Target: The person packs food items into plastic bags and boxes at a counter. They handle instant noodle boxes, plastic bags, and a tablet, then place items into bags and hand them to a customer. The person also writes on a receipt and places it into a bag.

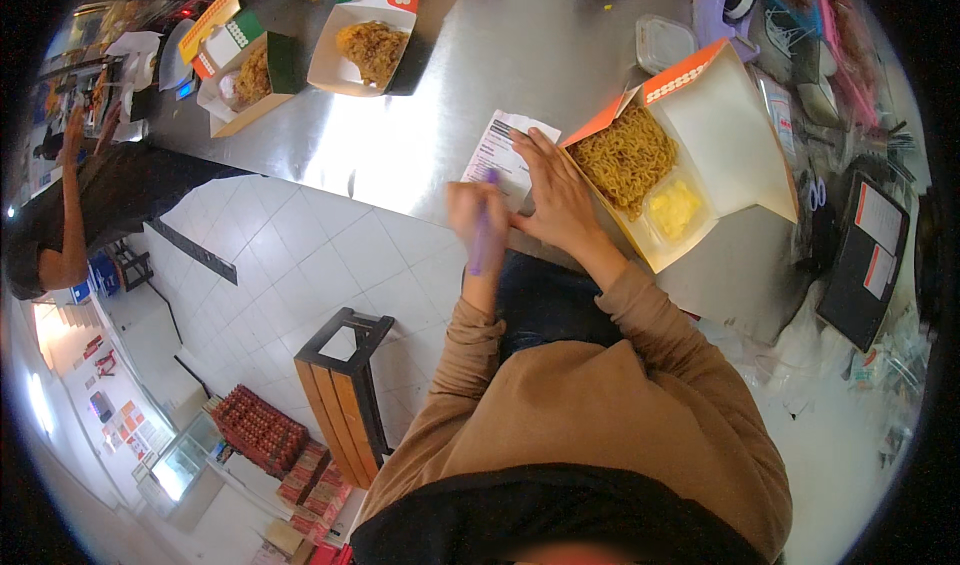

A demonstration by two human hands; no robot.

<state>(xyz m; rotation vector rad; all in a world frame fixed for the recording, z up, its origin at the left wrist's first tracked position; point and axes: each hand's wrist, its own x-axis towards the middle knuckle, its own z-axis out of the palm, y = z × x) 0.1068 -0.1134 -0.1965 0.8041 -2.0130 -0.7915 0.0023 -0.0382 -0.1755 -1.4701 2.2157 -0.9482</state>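
My left hand [478, 216], a little blurred, is closed around a purple pen [484, 224] held over a printed paper slip [499, 156]. The slip lies on the steel table close to its front edge. My right hand [559, 190] rests palm down on the slip's right side, thumb towards the pen and fingers spread slightly. Just right of that hand stands an open carton [739, 149] with its lid folded back. Inside it are cooked noodles [626, 156] and a small clear tub of yellow food [675, 209].
Two open boxes [322, 74] [217, 115] of fried chicken stand at the back left. A clear plastic container [665, 44] lies behind the carton. Bags and a black clipboard [862, 265] are at the right. Another person's arm [71, 197] shows far left; a wooden stool [337, 407] stands below.
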